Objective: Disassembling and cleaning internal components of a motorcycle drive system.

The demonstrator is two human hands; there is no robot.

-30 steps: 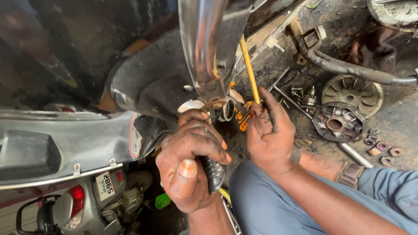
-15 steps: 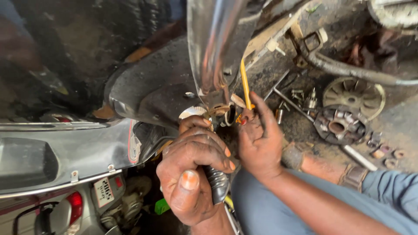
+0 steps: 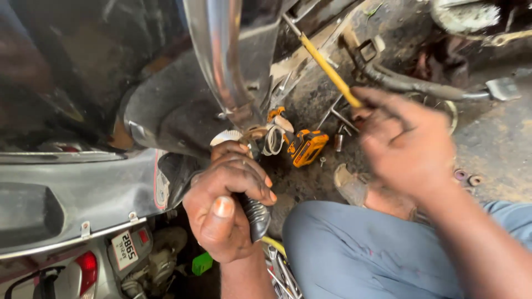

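Note:
My left hand (image 3: 224,199) grips a black ribbed cable sleeve (image 3: 256,217) just below the shiny metal frame tube (image 3: 221,61) of a scooter. Loose white and orange wires (image 3: 272,135) hang out at the tube's lower end, right above my left fingers. My right hand (image 3: 407,141) is blurred and raised to the right, closed on a long yellow-handled tool (image 3: 328,69) whose shaft runs up and left toward the frame. An orange connector block (image 3: 307,147) lies on the ground between both hands.
Grey scooter body panels (image 3: 66,194) with a red tail lamp fill the left. Dirty ground on the right holds a black hose (image 3: 410,86), small washers (image 3: 465,177) and metal parts. My blue-trousered knee (image 3: 354,249) sits below the right hand.
My right hand has pulled away from the wires to the right, taking the yellow-handled tool with it. The view moved closer. My left hand keeps its grip on the sleeve.

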